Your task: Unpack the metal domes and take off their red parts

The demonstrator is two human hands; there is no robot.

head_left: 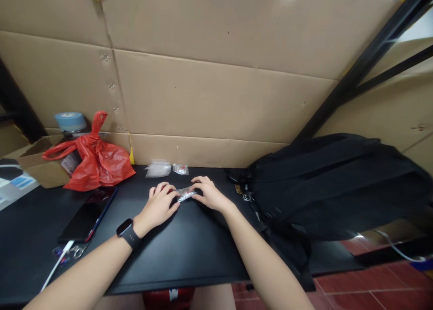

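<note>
Between my hands, low over the black table, is a small clear plastic bag [185, 194] with shiny contents and a spot of red. My left hand [161, 204], below a dark wristwatch [128, 232], pinches the bag's left end between thumb and fingers. At its right end the fingers of my right hand [209, 193] are closed on the plastic. Just behind, a similar small filled bag [180, 169] lies on the table. Beside that one rests a stack of flat clear bags [158, 169]. What exactly the held bag contains is too small to tell.
A knotted red plastic bag [98, 159], a cardboard box [43, 166] and a blue-lidded jar [70, 121] stand at the left. Nearer lies a phone [88, 215] with a white cable. A black backpack [338, 188] fills the right side. Cardboard [209, 93] walls the back.
</note>
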